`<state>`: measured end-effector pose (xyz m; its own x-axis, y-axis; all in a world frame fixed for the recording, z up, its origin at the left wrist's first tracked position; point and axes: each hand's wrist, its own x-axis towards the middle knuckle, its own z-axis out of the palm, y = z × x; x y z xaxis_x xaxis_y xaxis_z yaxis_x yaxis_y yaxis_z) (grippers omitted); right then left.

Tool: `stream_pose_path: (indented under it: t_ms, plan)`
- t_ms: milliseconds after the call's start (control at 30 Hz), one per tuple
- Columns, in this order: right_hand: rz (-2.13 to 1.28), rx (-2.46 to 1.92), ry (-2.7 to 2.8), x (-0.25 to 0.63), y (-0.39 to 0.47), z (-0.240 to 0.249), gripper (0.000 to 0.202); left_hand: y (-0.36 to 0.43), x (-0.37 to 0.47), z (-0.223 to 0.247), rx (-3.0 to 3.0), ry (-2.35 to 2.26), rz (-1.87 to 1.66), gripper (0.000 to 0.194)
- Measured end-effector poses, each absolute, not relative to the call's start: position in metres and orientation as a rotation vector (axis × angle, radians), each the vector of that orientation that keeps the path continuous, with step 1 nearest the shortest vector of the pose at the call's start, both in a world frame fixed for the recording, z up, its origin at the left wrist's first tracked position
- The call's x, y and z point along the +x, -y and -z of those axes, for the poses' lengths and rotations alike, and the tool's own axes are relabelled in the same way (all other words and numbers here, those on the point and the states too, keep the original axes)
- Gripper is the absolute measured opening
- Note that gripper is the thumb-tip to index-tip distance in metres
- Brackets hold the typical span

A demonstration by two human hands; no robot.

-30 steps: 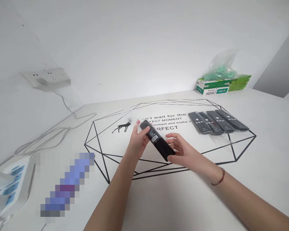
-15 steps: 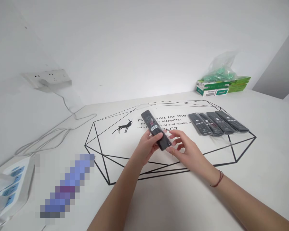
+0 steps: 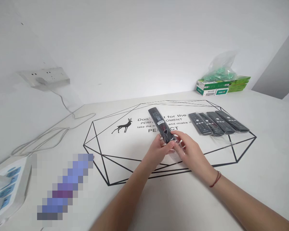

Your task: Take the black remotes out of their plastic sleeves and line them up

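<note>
A black remote control [image 3: 160, 123] in a clear plastic sleeve is held above the middle of the printed mat, its far end tilted up and left. A white label sits on its upward face. My left hand [image 3: 159, 149] grips the near end from the left, thumb on the sleeve. From the right, my right hand [image 3: 189, 146] pinches the sleeve's loose near end [image 3: 176, 155]. Both thumbs are close together. Several other sleeved black remotes [image 3: 215, 123] lie side by side on the table to the right.
Green and white boxes [image 3: 213, 88] with a plastic bag [image 3: 223, 69] on top stand at the back right. A power strip [image 3: 12, 186], cables [image 3: 55, 128] and a pixelated object [image 3: 67, 186] are at the left, below a wall socket [image 3: 48, 77].
The held remote has shifted slightly right, and its near end is more covered by my fingers. My left hand has moved right, and my right hand has closed on the sleeve.
</note>
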<state>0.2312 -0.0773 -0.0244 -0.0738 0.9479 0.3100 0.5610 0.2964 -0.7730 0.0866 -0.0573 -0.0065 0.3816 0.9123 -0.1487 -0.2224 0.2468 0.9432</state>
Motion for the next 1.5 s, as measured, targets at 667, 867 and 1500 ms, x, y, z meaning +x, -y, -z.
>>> stream_pose_path:
  t_ms: [667,867,1500]
  plan:
    - [-1.256,-0.932,1.987,0.242,0.087,-0.007,0.043,0.037,0.060,-0.009,0.686,-1.079,-1.167,0.020]
    - [-0.347,-1.041,2.137,0.240,0.083,0.007,0.045,0.039,0.061,-0.014,0.702,-1.073,-1.146,0.021]
    - [-0.416,-1.065,1.823,0.230,0.088,0.003,0.012,0.067,0.093,0.003,0.865,-0.711,-0.989,0.030]
